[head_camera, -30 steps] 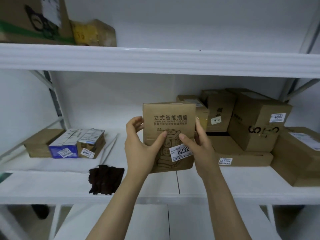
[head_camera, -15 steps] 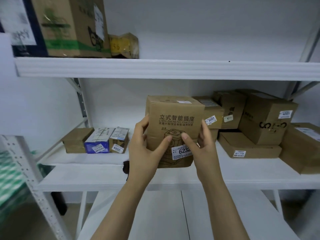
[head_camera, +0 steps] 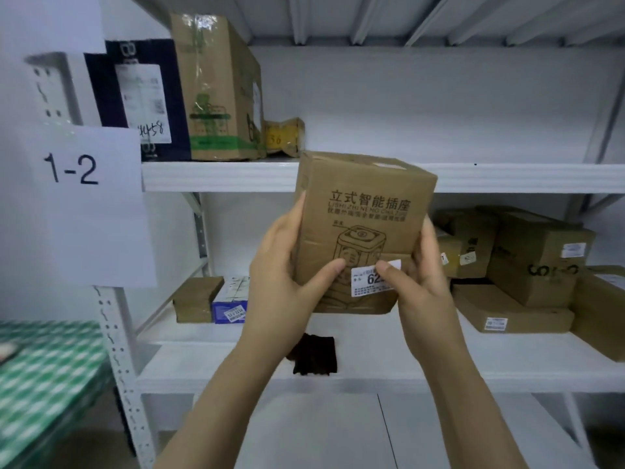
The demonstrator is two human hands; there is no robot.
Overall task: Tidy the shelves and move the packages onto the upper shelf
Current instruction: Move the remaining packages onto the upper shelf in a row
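Note:
I hold a brown cardboard package with printed characters and a white number label upright in front of the shelving. My left hand grips its left side and my right hand its right side, both thumbs on the front near the label. Its top reaches the front edge of the upper shelf. Several brown packages sit stacked at the right of the middle shelf. Small boxes lie at its left.
On the upper shelf's left stand a dark box, a tall green-printed carton and a small yellow parcel. A dark cloth lies on the middle shelf. A "1-2" sign hangs on the left post. Green checkered fabric is lower left.
Both hands have raised the package from the middle shelf's level up to the upper shelf's edge. The view has tilted upward, showing more of the upper shelf.

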